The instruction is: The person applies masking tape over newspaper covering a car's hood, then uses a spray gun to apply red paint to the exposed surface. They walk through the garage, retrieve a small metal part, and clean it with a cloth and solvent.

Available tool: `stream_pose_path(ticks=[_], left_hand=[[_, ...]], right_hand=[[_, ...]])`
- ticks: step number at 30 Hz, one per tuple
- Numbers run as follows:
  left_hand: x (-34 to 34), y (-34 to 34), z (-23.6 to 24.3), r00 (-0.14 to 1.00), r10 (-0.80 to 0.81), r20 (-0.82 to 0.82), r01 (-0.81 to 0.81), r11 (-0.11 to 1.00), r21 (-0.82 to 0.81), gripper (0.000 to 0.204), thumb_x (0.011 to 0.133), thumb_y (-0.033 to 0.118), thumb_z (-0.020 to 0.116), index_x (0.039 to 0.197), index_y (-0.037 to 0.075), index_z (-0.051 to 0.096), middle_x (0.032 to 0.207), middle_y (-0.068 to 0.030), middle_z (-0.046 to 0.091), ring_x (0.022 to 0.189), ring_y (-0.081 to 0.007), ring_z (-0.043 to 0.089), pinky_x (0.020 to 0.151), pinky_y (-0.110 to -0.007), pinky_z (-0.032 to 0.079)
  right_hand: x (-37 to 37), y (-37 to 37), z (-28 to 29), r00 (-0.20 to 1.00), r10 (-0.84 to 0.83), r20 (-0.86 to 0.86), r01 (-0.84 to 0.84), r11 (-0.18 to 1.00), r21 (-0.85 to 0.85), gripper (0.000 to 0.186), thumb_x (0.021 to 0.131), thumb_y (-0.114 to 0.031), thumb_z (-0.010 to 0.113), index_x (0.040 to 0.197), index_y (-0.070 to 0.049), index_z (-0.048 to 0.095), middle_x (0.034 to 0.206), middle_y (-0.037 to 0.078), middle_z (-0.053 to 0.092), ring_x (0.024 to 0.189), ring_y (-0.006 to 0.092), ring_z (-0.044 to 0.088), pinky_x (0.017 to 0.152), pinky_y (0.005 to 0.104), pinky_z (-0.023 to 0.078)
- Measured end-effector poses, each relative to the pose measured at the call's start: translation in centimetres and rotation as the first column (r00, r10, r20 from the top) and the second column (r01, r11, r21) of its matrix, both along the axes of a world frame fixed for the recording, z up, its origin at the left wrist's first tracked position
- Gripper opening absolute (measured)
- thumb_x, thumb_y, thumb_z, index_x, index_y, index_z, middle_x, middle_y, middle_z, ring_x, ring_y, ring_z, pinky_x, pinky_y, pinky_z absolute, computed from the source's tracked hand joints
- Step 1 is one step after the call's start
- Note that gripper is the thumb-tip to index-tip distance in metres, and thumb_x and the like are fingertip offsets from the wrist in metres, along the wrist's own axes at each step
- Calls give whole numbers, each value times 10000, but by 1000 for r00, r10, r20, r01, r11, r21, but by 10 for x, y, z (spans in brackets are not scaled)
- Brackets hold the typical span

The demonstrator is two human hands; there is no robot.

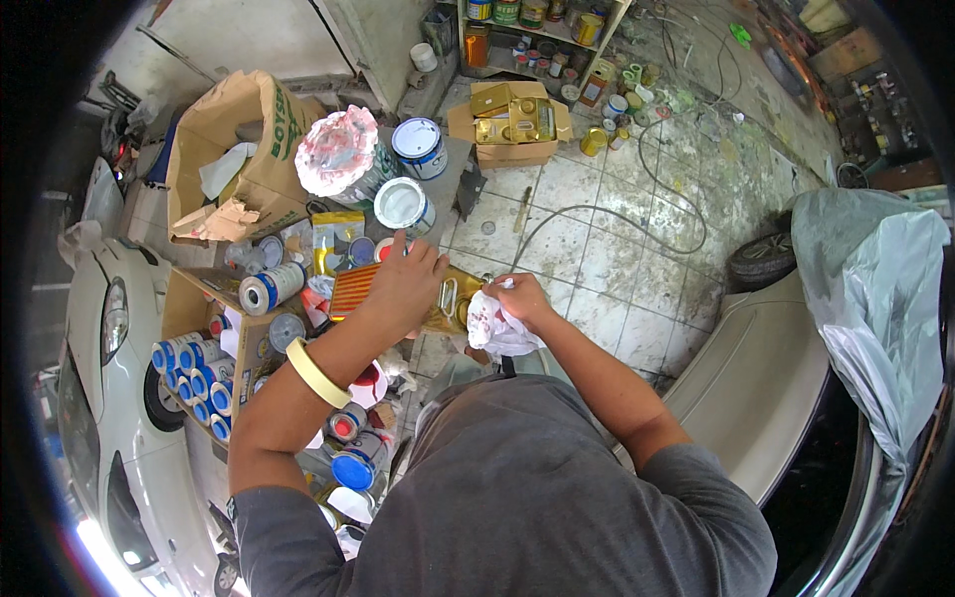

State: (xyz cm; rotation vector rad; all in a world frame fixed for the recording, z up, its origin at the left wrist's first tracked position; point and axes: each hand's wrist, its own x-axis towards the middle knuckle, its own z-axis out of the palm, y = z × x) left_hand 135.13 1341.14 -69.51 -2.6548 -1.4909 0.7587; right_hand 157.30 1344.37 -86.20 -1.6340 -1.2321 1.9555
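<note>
A gold rectangular metal can point(435, 320) with orange-striped sides lies in front of me, its carrying handle and round spout facing right. My left hand point(401, 289) is laid across the can, fingers curled over its far side. At the spout end, my right hand point(522, 301) pinches a crumpled white rag point(494, 326) with reddish stains. The rag hangs against the can's end and partly hides it. Around my left forearm sits a roll of pale yellow masking tape point(316, 372). Just beyond my left hand stands an open paint can point(402, 205).
Paint cans fill a cardboard box point(254, 350) at left, near a large paper bag point(235, 149). A paint-smeared bucket point(343, 159) stands ahead. Gold cans sit in another box point(517, 152). A hose point(686, 249) curves over the tiles. Cars stand on both sides.
</note>
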Motion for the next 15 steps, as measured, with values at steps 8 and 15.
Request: stream_pose_path(ticks=[8,15], left_hand=[[15,11,2,1000,1,-31,-3,998,-56,1183,417,426,985,1440,40,532,1268,-94,588,1277,-278,503,1158,-548,340],[2,10,4,997,75,-5,-75,992,-98,1198,447,397,984,1488,75,486,1309,-96,566,1287,-286,494,1163,-552,332]], right_hand=[[6,1,-14,1000,-18,21,18,1000,-18,304,883,-155,801,1043,83,704,766,140,722,528,185,640,464,331,496],[5,1,-2,1000,-2,-17,1,999,-52,333,893,-170,803,1090,73,689,776,124,721,539,176,636,461,326,484]])
